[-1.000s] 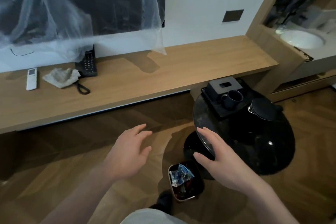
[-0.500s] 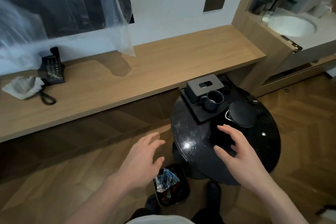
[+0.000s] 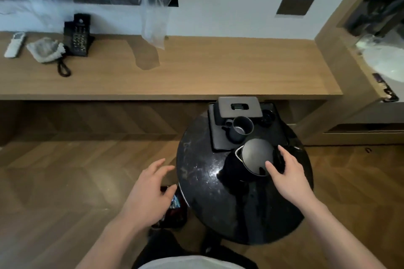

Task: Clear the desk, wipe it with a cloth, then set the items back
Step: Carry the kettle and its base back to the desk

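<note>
Reaching over the kettle [image 3: 254, 159], right hand [image 3: 286, 177] (fingers spread, released); left hand [image 3: 148, 194] likewise.

Nothing readable here tbh — the phone [image 3: 78, 36] on the desk [image 3: 218, 72] has a keypad, but the digits are just blurry dots. Same for the remote [image 3: 14, 44] — buttons too small to make out.
</note>
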{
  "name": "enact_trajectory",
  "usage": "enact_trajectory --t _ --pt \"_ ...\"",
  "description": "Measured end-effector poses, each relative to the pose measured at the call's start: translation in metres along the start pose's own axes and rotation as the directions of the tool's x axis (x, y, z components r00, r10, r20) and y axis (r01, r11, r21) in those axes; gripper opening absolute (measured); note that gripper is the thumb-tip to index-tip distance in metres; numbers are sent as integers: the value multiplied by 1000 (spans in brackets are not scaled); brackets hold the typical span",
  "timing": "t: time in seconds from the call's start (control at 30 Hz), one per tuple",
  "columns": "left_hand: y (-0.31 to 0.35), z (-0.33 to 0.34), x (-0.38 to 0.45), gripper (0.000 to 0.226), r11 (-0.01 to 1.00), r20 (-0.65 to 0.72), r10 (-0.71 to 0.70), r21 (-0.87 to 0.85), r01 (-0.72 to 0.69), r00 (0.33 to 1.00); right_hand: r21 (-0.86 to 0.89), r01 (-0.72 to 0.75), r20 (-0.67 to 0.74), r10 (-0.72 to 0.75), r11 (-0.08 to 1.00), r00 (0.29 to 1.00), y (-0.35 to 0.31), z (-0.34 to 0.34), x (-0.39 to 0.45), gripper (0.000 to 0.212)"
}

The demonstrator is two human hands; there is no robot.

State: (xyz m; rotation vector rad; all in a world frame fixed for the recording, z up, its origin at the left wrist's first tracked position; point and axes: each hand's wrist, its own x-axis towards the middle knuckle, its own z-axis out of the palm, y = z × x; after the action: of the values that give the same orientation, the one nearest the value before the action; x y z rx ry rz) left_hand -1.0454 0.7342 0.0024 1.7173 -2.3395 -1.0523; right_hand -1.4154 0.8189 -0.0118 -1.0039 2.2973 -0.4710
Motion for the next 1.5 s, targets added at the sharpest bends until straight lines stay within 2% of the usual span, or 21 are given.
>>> enact_trajectory --t 0.1,0.27,0.47,0.63,0.77,0.9,0.97,1.1,1.3,1.37,1.43,1.5 --pt "12 22 -18 51 1000 17 -8 -24 9 1000 -128 14 32 -10 992 999 7 4 14 75" --pt "17 44 -37 53 1000 82 12 7 -13 997 -157 -34 56 43 987 998 7 15 24 86" --pt "25 65 -55 53 997 131 43 -74 -34 990 144 -129 218 96 981 971 10 36 5 88" --pt "34 82 -61 49 986 214 -7 -164 43 977 461 -212 235 112 862 966 6 64 -17 69" --pt "52 93 -56 43 946 225 -80 -290 145 971 532 -242 319 72 812 945 7 75 -23 63" --pt "84 120 -31 39 828 277 -186 -473 302 943 559 -228 399 -18 797 917 13 75 -22 60" --pt "100 141 -15 46 792 285 -233 -499 351 930 552 -233 420 -25 801 907 24 70 -15 54" --pt "130 177 4 58 716 321 -267 -565 410 909 416 -173 417 -18 893 909 65 55 8 41" --pt "164 207 17 26 522 283 -366 -727 447 887 157 -77 359 16 985 933 123 41 53 53" --pt "170 210 18 31 474 313 -364 -749 464 877 162 -59 376 -6 985 927 125 39 65 53" --pt "175 216 19 40 488 331 -341 -737 467 880 204 -58 419 -33 977 907 117 38 70 49" --pt "180 223 21 30 511 303 -353 -730 454 885 232 -47 458 -67 972 887 109 40 71 44"
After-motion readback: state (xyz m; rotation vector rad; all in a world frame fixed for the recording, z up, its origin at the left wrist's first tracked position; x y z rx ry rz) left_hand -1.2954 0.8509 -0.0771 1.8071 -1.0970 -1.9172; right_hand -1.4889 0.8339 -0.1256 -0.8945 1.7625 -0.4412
